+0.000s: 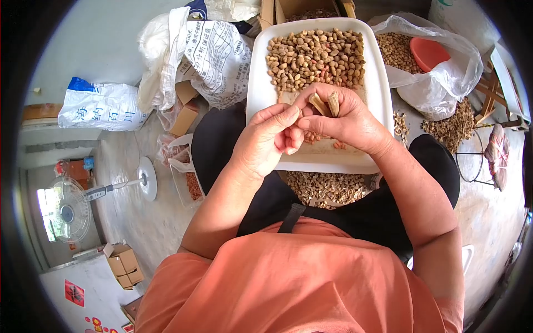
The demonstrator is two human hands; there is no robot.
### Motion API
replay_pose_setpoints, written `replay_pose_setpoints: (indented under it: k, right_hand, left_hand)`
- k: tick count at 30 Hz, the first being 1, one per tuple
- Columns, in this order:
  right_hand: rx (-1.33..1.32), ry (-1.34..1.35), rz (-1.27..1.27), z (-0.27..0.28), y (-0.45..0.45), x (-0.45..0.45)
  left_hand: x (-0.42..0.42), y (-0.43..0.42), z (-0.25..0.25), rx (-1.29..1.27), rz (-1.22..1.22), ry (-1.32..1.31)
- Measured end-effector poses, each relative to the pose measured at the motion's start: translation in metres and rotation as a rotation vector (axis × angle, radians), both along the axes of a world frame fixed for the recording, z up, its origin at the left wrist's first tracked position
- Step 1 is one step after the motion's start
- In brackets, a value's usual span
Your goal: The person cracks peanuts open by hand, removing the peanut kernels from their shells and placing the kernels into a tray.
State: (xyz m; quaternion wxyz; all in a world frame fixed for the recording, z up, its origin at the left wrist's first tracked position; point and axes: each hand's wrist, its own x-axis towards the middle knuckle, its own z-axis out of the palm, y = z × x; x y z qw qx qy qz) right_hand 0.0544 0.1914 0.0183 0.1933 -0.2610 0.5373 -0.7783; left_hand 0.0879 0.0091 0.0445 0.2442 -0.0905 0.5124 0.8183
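Note:
Over a white plastic tray (260, 72), my two hands meet at the fingertips. My right hand (355, 123) is closed around a pale wooden tool (333, 104) whose two blunt ends stick up between thumb and fingers. My left hand (264, 133) is closed in a pinch against the right fingertips; whatever is in that pinch is too small and covered to name. Unshelled peanuts (316, 55) fill the far part of the tray. Some reddish shelled kernels (314, 136) lie beneath my hands in its near part.
Broken shells (327, 188) are heaped under the tray between my legs. At right stands a plastic bag (427, 91) of peanuts with a red bowl (428, 54). Printed white sacks (219, 61) are at left, near a container of kernels (193, 186). A standing fan (69, 211) is farther left.

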Motion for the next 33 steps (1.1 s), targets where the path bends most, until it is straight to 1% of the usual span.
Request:
replay_pose_setpoints:
  k: [3, 7, 10, 13, 16, 19, 20, 21, 22, 23, 24, 25, 26, 28, 30, 33]
  right_hand:
    - [0.001, -0.04, 0.038, 0.0, 0.0, 0.001]
    - [0.022, -0.082, -0.008, -0.005, -0.001, 0.002]
    - [0.067, -0.244, 0.033, 0.005, 0.001, 0.003]
    - [-0.028, -0.285, 0.011, -0.001, -0.001, 0.003]
    - [-0.11, -0.352, -0.006, -0.004, -0.004, 0.003]
    - [-0.15, -0.408, -0.022, -0.004, -0.004, 0.003]
    - [-0.111, -0.406, -0.066, -0.003, -0.002, 0.0]
    - [-0.073, -0.406, -0.112, -0.002, 0.0, -0.003]
    - [-0.034, -0.41, -0.159, 0.0, 0.003, -0.006]
    - [-0.007, -0.38, -0.234, 0.005, 0.005, -0.011]
    - [0.013, -0.327, -0.213, 0.003, 0.012, -0.02]
    - [-0.001, -0.291, -0.226, 0.006, 0.017, -0.024]
    - [-0.016, -0.253, -0.239, 0.011, 0.021, -0.026]
    - [0.008, -0.249, -0.216, 0.014, 0.027, -0.026]
    - [0.06, -0.205, -0.205, 0.016, 0.028, -0.022]
    - [0.168, -0.174, -0.086, 0.027, 0.031, -0.013]
  left_hand:
    - [0.005, -0.004, -0.005, 0.006, -0.064, 0.03]
    - [0.01, 0.001, -0.004, 0.0, -0.04, 0.045]
    - [0.013, 0.006, -0.006, 0.052, -0.008, 0.05]
    - [0.013, 0.007, -0.013, 0.163, -0.009, 0.053]
    - [0.015, 0.018, -0.011, 0.205, 0.034, 0.047]
    - [0.013, 0.013, -0.012, 0.229, -0.029, 0.067]
    - [0.011, 0.01, -0.012, 0.23, -0.058, 0.073]
    - [0.01, 0.009, -0.005, -0.027, -0.076, 0.137]
    - [0.004, 0.002, -0.004, -0.429, -0.205, 0.386]
    - [0.002, -0.001, -0.001, -0.734, -0.217, 0.595]
    - [0.0, -0.003, 0.001, -1.038, -0.222, 0.807]
    - [-0.002, -0.006, 0.0, -1.227, -0.182, 0.92]
    - [-0.002, -0.011, -0.002, -1.276, -0.159, 0.94]
    - [-0.002, -0.018, -0.002, -1.213, -0.115, 0.925]
    - [0.0, -0.021, 0.001, -1.225, -0.067, 0.937]
    - [0.004, -0.026, 0.004, -1.23, -0.022, 0.955]
